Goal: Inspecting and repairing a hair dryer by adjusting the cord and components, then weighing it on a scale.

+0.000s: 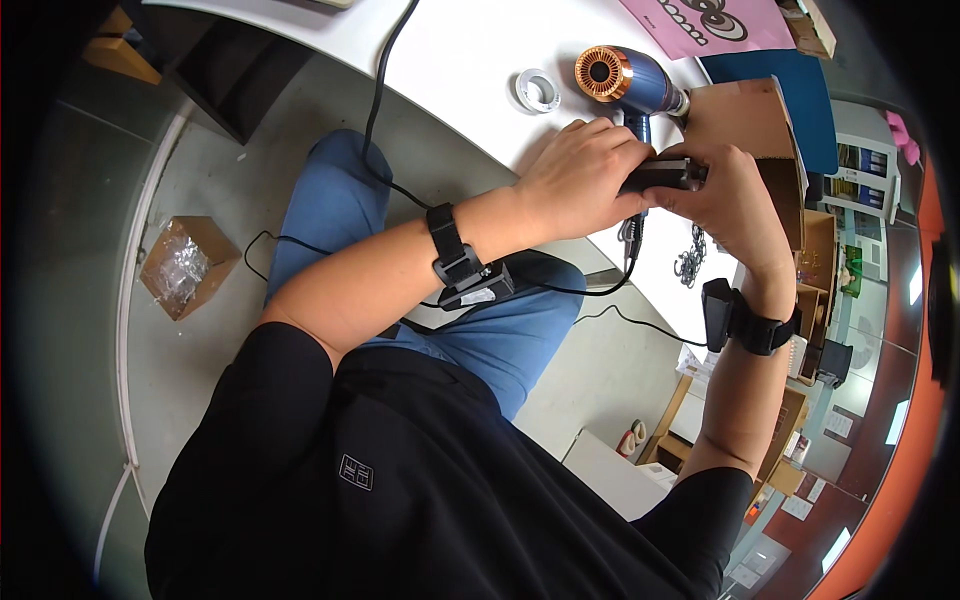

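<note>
Black block pinched between my left hand and right hand, over the white worktop near its front edge (blue hair dryer just behind). Square white logo on my shirt; printed pink sheet, far side; open carton on grey floor.

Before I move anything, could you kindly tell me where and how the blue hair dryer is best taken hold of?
Probably around the barrel of the blue hair dryer, reaching from above: its rounded side is exposed between the copper-coloured grille and the other end. The handle points toward the left hand and right hand, which hold a black object and crowd that side.
</note>
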